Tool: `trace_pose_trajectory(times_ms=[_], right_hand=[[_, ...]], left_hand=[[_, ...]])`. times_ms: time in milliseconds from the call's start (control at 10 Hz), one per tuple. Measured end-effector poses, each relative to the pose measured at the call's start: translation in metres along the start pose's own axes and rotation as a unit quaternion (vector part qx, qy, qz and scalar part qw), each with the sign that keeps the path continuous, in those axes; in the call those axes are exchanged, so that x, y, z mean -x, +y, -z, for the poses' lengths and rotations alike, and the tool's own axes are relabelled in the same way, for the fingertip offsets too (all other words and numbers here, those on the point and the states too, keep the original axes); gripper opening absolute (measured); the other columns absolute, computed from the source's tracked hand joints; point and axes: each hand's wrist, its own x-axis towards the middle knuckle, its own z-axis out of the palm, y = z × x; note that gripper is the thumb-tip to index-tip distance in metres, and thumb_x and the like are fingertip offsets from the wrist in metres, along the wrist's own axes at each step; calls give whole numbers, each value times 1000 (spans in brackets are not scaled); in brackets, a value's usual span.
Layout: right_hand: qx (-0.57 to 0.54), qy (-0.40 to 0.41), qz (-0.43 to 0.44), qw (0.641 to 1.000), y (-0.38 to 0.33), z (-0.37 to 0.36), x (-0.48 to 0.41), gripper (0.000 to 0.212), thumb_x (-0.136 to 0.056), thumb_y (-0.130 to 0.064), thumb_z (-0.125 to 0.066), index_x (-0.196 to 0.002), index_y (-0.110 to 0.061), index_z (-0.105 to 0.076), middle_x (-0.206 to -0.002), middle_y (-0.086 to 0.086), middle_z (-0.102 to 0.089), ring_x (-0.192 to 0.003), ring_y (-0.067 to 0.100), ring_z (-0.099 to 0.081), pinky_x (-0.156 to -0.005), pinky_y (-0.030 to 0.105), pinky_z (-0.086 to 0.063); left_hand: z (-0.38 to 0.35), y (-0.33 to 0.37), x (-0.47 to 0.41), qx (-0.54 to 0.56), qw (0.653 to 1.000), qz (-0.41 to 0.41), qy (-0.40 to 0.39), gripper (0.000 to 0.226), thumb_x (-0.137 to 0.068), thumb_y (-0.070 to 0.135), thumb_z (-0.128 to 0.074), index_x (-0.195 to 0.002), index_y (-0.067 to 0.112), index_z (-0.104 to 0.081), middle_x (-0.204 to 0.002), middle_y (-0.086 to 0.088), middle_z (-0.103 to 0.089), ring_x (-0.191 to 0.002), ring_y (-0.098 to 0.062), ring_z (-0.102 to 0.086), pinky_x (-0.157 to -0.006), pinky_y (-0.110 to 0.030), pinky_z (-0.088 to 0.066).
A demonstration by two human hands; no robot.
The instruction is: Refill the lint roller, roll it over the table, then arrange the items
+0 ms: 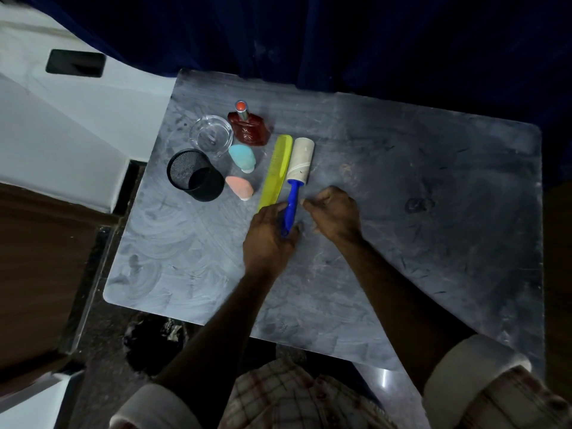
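Observation:
The lint roller (297,171) lies on the grey table (402,212), its pale roll pointing away and its blue handle toward me. My left hand (267,239) is closed around the lower end of the blue handle. My right hand (332,213) rests just right of the handle, fingers curled, holding nothing that I can see. A yellow-green comb (276,171) lies parallel to the roller on its left, its near end touching my left hand.
Left of the comb are a teal sponge (243,157), a pink sponge (240,187), a black mesh cup (195,175), a clear glass dish (211,136) and a red perfume bottle (247,126). A white surface lies beyond the table's left edge.

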Motion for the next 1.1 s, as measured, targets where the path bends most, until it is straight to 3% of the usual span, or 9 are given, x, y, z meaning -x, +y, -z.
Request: trace_pose_trajectory(times_ms=[300, 500, 600, 700, 800, 900, 1000, 1100], right_hand=[[56, 26, 43, 997, -5, 8, 16, 36, -88, -45, -72, -109, -15, -69, -110, 5, -76, -104, 23, -70, -90, 34, -56], [117, 27, 138, 983, -9, 12, 33, 36, -92, -37, -63, -115, -11, -58, -117, 10, -67, -114, 29, -62, -95, 39, -51], [159, 63, 202, 964, -14, 13, 45, 41, -92, -36, -60, -124, -11, -55, -126, 11, -58, -121, 31, -54, -101, 40, -45], [184, 106, 258, 942, -21, 15, 51, 43, -88, -36, -61, -124, -13, -56, -124, 11, -58, -117, 32, -54, -99, 43, -47], [222, 125, 291, 922, -29, 21, 56, 52, -83, -38, -59, -128, -12, -55, -124, 11, -58, -115, 31, -54, -99, 43, -49], [244, 143, 303, 910, -30, 20, 61, 57, -83, -37, -61, -133, -11, -54, -131, 11, -59, -119, 31, -57, -103, 43, -49], [266, 155, 308, 900, -33, 25, 71, 62, -86, -38, -58, -140, -9, -50, -141, 12, -56, -129, 31, -54, -112, 43, -45], [264, 170, 315, 896, -36, 17, 83, 68, -91, -40, -54, -150, -7, -42, -153, 13, -48, -142, 30, -45, -119, 45, -38]], left_hand=[[10, 8, 5, -32, 999, -7, -2, 60, -100, 47, -67, -156, 27, -54, -151, -2, -60, -136, -25, -55, -106, -44, -54], [34, 18, 33, 62, 994, -76, 46, 50, -104, 34, -65, -151, 17, -59, -144, -4, -63, -127, -26, -62, -95, -52, -61], [54, 18, 46, 76, 981, -130, 121, 52, -101, 26, -67, -151, 14, -57, -150, 2, -59, -135, -23, -58, -106, -46, -57], [79, 15, 44, 43, 969, -148, 193, 64, -101, 22, -66, -159, 5, -46, -161, -8, -50, -149, -22, -48, -125, -32, -37], [109, 11, 37, 3, 963, -125, 240, 72, -104, 30, -62, -166, 6, -34, -170, -11, -40, -159, -19, -36, -130, -28, -28], [131, 3, 32, -41, 961, -98, 253, 76, -104, 39, -54, -168, 7, -29, -175, -11, -34, -163, -29, -33, -133, -49, -30], [148, 3, 32, -83, 959, -92, 256, 76, -105, 43, -49, -169, 8, -30, -176, -11, -33, -163, -32, -32, -129, -61, -31], [156, -8, 29, -91, 957, -104, 256, 75, -104, 47, -43, -169, 10, -29, -177, -9, -31, -164, -32, -31, -131, -63, -26]])
